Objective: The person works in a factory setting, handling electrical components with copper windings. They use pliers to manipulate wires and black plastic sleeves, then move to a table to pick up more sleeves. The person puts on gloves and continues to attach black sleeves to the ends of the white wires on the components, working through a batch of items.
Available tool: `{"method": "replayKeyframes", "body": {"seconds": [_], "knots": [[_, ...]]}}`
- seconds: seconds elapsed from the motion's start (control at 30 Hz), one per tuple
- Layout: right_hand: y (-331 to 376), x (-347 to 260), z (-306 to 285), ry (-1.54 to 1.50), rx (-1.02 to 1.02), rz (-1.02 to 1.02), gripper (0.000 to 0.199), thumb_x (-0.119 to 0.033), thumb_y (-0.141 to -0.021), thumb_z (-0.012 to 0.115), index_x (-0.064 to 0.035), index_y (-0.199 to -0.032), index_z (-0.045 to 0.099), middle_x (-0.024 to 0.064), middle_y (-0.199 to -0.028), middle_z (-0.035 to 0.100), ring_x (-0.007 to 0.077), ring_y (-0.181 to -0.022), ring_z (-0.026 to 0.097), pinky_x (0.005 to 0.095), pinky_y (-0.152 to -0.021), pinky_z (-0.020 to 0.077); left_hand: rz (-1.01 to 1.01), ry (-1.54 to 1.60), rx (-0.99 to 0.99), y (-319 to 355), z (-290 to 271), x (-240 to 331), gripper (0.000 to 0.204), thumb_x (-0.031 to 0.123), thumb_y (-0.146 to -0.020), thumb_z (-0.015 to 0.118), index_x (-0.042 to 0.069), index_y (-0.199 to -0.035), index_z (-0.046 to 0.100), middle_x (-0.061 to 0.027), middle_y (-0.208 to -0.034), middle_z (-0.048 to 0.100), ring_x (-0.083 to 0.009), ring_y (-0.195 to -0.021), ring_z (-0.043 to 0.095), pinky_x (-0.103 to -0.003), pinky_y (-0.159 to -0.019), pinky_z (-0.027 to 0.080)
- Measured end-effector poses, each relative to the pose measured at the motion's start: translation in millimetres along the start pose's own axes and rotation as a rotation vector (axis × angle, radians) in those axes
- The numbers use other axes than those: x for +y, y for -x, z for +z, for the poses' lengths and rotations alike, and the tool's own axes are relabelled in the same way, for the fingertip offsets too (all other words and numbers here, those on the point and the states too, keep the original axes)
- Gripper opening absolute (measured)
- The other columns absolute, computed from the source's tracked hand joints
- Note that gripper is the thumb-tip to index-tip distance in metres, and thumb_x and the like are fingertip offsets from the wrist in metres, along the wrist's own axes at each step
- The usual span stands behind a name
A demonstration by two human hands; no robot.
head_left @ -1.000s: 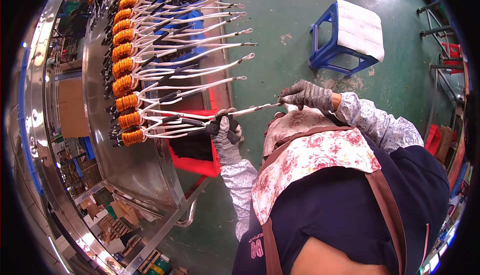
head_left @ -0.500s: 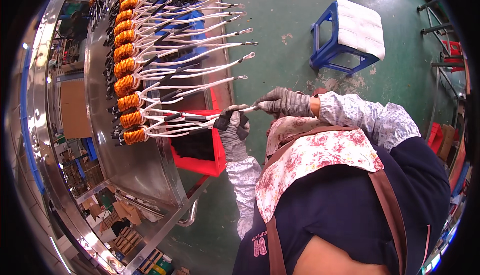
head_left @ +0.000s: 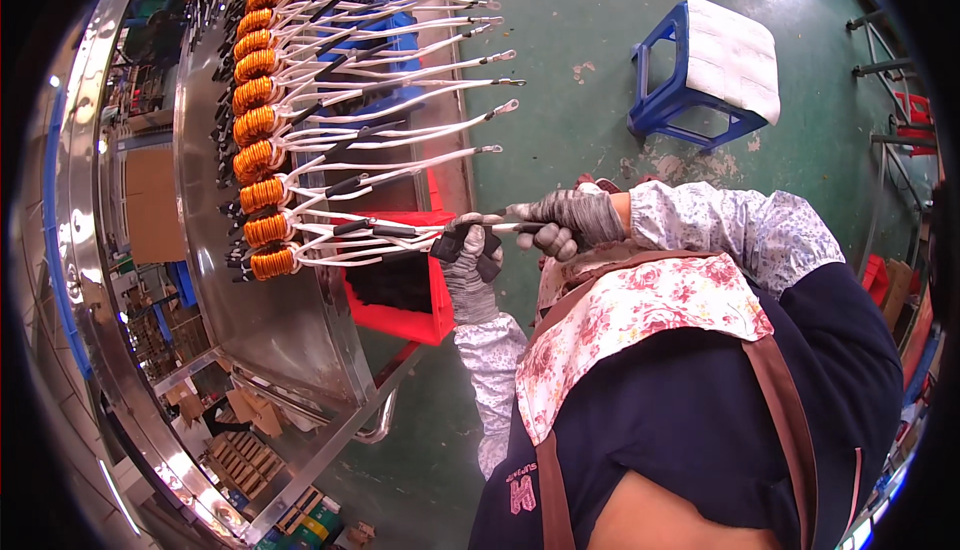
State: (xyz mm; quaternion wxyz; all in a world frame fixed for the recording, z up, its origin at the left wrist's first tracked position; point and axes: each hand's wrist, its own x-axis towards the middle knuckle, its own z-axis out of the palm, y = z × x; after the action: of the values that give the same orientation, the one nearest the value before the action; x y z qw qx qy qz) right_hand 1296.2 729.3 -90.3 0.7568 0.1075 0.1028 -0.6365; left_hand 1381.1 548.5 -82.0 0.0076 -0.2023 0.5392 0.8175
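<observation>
A row of orange wire-wound coils (head_left: 262,194) lies along the metal table, with long white leads (head_left: 430,162) reaching right, many ending in ring lugs. My gloved left hand (head_left: 466,280) is closed round the leads of one of the nearest coils and also keeps several short black tubes (head_left: 488,258) against its palm. To its right my gloved right hand (head_left: 572,218) has its fingers closed at the end of the same lead. A short black sleeve (head_left: 524,227) shows on that lead between the hands. The lead's tip is hidden by the right hand.
Below the leads hangs a red bin (head_left: 400,325) with black pieces inside. Blue bins (head_left: 400,45) stand behind the leads. A blue stool (head_left: 665,80) with a white padded top stands on the green floor at the back right. The metal table edge (head_left: 345,340) runs close on my left.
A black sleeve now shows on the lead by my right hand, where bare white wire showed before. My right hand's fingers have shifted and turned. My left hand keeps its grip.
</observation>
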Motion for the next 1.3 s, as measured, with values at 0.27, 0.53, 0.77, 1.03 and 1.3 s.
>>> {"method": "replayKeyframes", "body": {"seconds": [0.27,0.53,0.77,1.03,1.3], "knots": [[8.3,3.7,8.8,2.239,0.802,-0.569,0.023,-0.029,-0.082,0.056,-0.0063,-0.086,0.058,0.0168,-0.062,0.057,0.0346,-0.057,0.058,0.043,-0.048,0.0442,-0.02,0.026,0.007,-4.2,2.9,-0.5,0.021,0.014,-0.081,0.062,0.008,-0.1,0.056,-0.0105,-0.087,0.063,-0.0102,-0.052,0.052,-0.021,-0.041,0.041],[16.5,-1.2,4.9,0.883,0.312,-0.323,0.037,-0.044,-0.086,0.051,-0.0072,-0.079,0.054,-0.0002,-0.05,0.043,0.013,-0.042,0.038,0.0268,-0.038,0.0309,-0.02,0.021,0.055,0.3,6.7,2.9,0.018,0.013,-0.081,0.062,0.006,-0.096,0.056,-0.0097,-0.085,0.063,-0.0064,-0.055,0.048,-0.02,-0.045,0.04],[8.3,9.5,21.4,1.579,0.735,-0.611,0.037,-0.039,-0.089,0.046,-0.004,-0.082,0.055,0.0061,-0.051,0.048,0.0217,-0.044,0.049,0.0348,-0.043,0.0397,-0.028,-0.01,0.072,2.3,11.9,6.9,0.018,0.015,-0.081,0.062,0.006,-0.096,0.057,-0.0099,-0.084,0.063,-0.008,-0.051,0.048,-0.021,-0.043,0.04],[9.8,3.4,11.6,0.405,0.305,-0.169,0.042,-0.045,-0.089,0.044,-0.0047,-0.082,0.053,-0.0029,-0.05,0.038,0.0075,-0.042,0.037,0.0219,-0.037,0.0314,-0.026,-0.039,0.074,4.3,15.1,11.8,0.021,0.017,-0.081,0.062,0.006,-0.097,0.056,-0.0087,-0.085,0.062,-0.0081,-0.055,0.05,-0.02,-0.045,0.039],[-0.9,0.0,-15.5,0.988,0.293,-0.282,0.029,-0.038,-0.09,0.046,-0.0115,-0.088,0.058,0.0016,-0.064,0.056,0.014,-0.052,0.053,0.0274,-0.043,0.0397,0.0,0.006,0.054,0.8,4.3,0.6,0.022,0.016,-0.081,0.062,0.004,-0.099,0.055,-0.01,-0.088,0.063,-0.0072,-0.056,0.048,-0.019,-0.045,0.039]]}}
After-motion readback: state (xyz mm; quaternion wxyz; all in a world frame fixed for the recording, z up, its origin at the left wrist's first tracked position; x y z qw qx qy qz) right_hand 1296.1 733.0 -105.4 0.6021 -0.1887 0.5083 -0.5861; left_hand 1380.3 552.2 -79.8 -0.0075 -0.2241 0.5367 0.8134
